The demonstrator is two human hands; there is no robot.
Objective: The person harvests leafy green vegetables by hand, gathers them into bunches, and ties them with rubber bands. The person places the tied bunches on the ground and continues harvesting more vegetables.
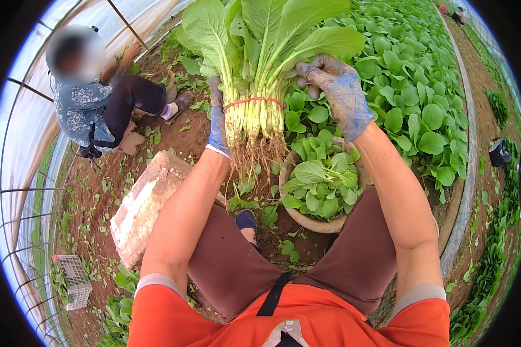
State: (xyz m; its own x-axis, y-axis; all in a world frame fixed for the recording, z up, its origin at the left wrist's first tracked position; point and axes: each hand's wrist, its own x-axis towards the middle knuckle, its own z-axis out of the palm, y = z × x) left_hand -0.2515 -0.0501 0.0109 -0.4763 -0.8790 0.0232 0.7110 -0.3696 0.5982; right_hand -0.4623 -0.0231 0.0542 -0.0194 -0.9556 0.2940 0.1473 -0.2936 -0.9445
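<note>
A bunch of leafy greens (255, 118) hangs upright in front of me, roots downward, its pale stems bound by a thin red band (253, 101). My left hand (217, 118), in a muddy blue glove, is closed on the bunch from its left side; the fingers behind it are hidden. Beside the right-hand leaves is my right hand (337, 92), gloved in the same soiled blue. Its fingers are loosely bent and apart, with nothing visible in them. Below it, a round tub (307, 221) between my knees contains loose leafy greens (321, 179).
A dense bed of greens (411, 92) grows to the right along a pale edging strip (469, 150). At left lies a worn white foam block (147, 202), with a grey crate (75, 280) farther down. Another person (98, 110) sits at the upper left.
</note>
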